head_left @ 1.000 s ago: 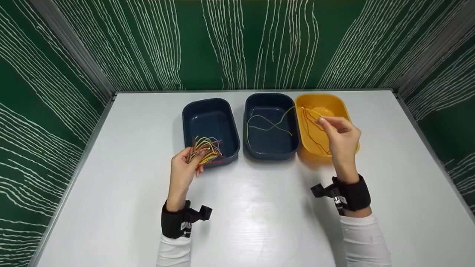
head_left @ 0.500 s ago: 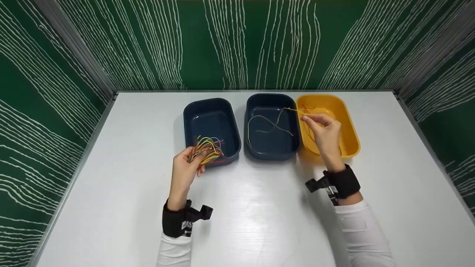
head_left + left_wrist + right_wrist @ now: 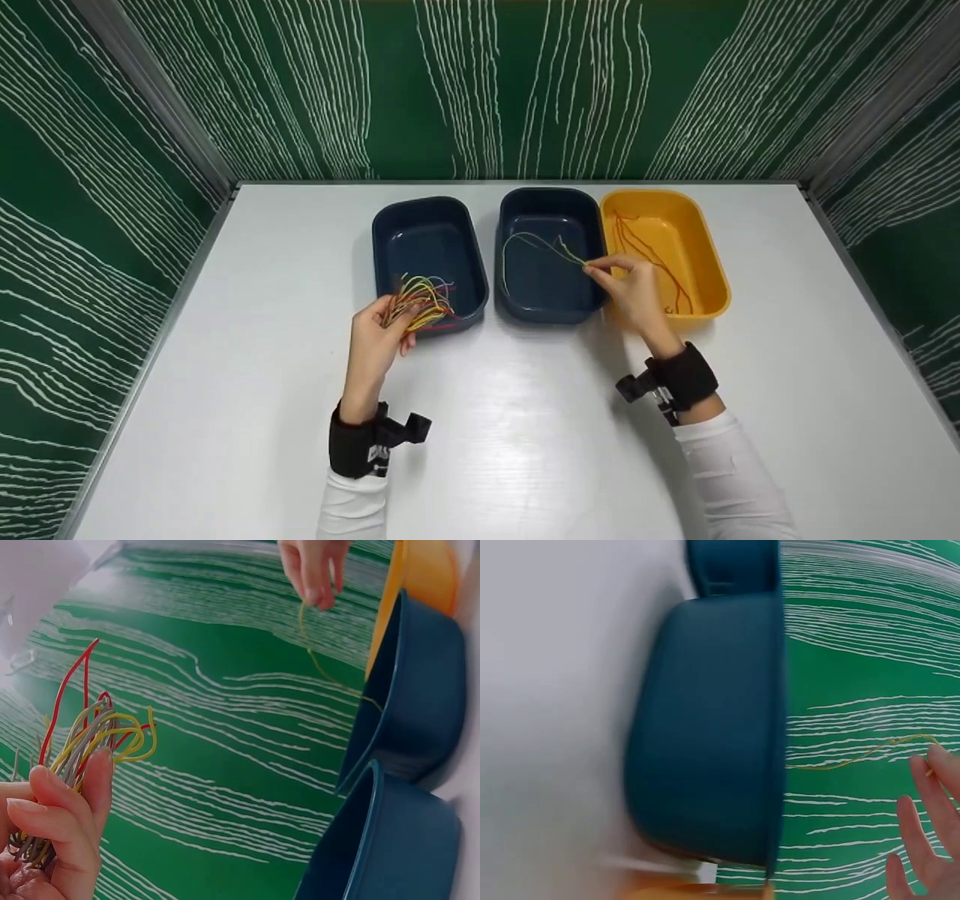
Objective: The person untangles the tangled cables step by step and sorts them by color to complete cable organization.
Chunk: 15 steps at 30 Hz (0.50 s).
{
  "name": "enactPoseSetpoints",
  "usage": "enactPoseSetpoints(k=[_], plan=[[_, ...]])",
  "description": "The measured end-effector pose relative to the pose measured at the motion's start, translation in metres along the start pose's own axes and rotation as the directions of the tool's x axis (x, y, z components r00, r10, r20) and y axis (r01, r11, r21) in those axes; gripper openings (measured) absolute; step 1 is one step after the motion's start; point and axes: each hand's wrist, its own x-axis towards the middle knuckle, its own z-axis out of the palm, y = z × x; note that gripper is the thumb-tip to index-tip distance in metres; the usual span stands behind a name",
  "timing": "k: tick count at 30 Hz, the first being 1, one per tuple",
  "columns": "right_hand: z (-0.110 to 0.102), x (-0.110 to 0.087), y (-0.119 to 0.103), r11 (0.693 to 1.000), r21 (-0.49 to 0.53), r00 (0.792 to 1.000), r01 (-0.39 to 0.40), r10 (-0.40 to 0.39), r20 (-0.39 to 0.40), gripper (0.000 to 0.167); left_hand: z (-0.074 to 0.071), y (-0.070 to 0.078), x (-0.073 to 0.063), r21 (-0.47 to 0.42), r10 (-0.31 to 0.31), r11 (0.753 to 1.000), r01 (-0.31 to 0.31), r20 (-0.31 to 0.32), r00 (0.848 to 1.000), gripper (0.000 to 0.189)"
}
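Observation:
My left hand (image 3: 371, 341) grips a bundle of thin wires (image 3: 421, 304) in yellow, red, grey and brown, over the front edge of the left dark blue box (image 3: 420, 247). In the left wrist view the bundle (image 3: 90, 731) fans out above the curled fingers, with one red loop sticking up. My right hand (image 3: 631, 296) pinches a yellow wire (image 3: 527, 235) between thumb and fingertips at the right rim of the middle blue box (image 3: 551, 292). The wire's far part curves down into that box. The right wrist view shows the yellow wire (image 3: 855, 758) running from the fingertips (image 3: 937, 754).
A yellow box (image 3: 671, 232) stands right beside the middle blue box, with several orange-red wires (image 3: 679, 285) inside. All three boxes sit on a white table (image 3: 495, 442). Green walls (image 3: 390, 90) with white wavy lines enclose the back and sides.
My right hand has moved left and lower from above the yellow box to the middle blue box, bringing the yellow wire along. The left hand keeps its grip on the bundle, almost still.

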Motion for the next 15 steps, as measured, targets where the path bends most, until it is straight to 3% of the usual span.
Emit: enactPoseSetpoints(k=[7,15], plan=[[0.005,-0.008,0.007,0.997,-0.081,0.991,0.011,0.0,0.137,0.006,0.0,-0.001,0.0,0.012,0.017,1.0,-0.017,0.009,1.0,0.016],[0.011,-0.012,0.017,0.947,-0.267,0.972,0.177,-0.125,0.2,0.007,0.002,-0.001,0.0,0.02,0.011,1.0,-0.011,0.009,1.0,0.013]])
